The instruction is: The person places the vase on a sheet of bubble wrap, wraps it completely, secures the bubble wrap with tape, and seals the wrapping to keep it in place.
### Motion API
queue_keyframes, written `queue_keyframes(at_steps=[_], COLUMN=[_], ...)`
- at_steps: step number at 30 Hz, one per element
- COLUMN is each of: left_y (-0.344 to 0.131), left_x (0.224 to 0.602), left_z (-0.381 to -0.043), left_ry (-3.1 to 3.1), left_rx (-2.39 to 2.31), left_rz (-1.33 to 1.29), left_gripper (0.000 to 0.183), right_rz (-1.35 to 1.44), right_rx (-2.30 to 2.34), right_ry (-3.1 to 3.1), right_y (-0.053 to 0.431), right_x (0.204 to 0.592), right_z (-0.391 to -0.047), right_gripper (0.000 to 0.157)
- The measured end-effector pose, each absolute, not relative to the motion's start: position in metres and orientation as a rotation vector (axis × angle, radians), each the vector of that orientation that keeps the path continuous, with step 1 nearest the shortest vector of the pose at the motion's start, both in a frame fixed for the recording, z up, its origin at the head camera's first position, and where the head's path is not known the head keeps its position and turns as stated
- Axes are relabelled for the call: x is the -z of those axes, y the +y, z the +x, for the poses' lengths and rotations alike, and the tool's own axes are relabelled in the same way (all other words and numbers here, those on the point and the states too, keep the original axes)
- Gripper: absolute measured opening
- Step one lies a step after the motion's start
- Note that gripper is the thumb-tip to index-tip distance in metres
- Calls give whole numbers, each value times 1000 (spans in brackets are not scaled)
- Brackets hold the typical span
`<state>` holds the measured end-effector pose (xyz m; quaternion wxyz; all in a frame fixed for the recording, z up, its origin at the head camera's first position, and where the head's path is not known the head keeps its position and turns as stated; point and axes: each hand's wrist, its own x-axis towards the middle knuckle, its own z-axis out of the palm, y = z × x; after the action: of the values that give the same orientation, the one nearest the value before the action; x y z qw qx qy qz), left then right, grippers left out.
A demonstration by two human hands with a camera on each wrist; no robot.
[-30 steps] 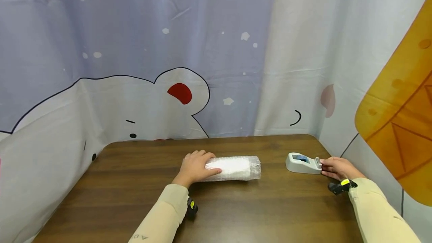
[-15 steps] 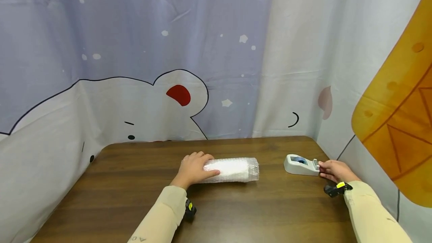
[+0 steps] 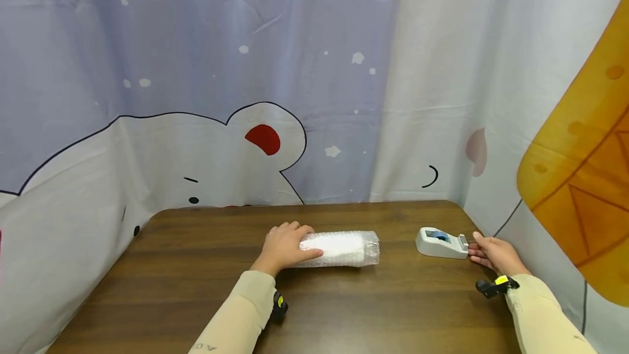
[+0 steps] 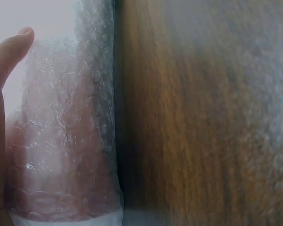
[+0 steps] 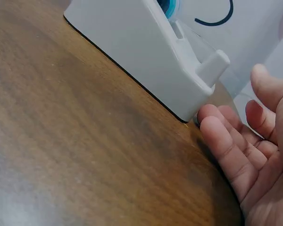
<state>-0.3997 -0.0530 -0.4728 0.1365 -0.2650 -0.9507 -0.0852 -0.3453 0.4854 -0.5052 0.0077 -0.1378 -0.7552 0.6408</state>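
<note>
A bubble-wrapped roll-shaped package (image 3: 344,248) lies crosswise on the brown table. My left hand (image 3: 282,247) holds its left end, fingers over the far side and thumb on the near side. In the left wrist view the thumb (image 4: 12,54) lies against the clear bubble wrap (image 4: 61,141). To the right stands a white tape dispenser (image 3: 439,250) with a blue-cored tape roll (image 3: 439,236). My right hand (image 3: 498,255) is at its cutter end. The right wrist view shows the fingertips (image 5: 214,129) right by the lower front corner of the dispenser (image 5: 137,56), thumb (image 5: 269,87) raised apart.
The wooden table (image 3: 206,288) has its back edge along a printed curtain (image 3: 206,70). On the right, another stretch of curtain (image 3: 565,124) hangs close beside the table and my right hand. A black camera strap (image 3: 497,285) sits on the right wrist.
My right thumb has lifted away from the dispenser's cutter end and the fingers have spread slightly. The left hand and the package stay in place.
</note>
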Motion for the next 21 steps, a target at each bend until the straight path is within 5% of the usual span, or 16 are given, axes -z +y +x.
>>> queue_keyframes(at_steps=[3,10,15,21], left_y=[-52,-52,-54,-52], left_x=[473,471,469,469], left_z=[-400,-398,-395,-400], left_ry=[-2754,-2748,-2708,-2656], left_rx=[220,181,171,81], left_rz=[-764,-799,-856,-876], left_gripper=[77,72,67,67], right_rz=[-388,-196,-56,-196], right_rx=[-2022,-2075,-2099,-2031], right_ry=[-2294,-1786,-1565,-1463], right_y=[487,472,460,439], right_x=[508,520,524,516], right_z=[-344,-328,-314,-311], right_gripper=[69,29,28,34])
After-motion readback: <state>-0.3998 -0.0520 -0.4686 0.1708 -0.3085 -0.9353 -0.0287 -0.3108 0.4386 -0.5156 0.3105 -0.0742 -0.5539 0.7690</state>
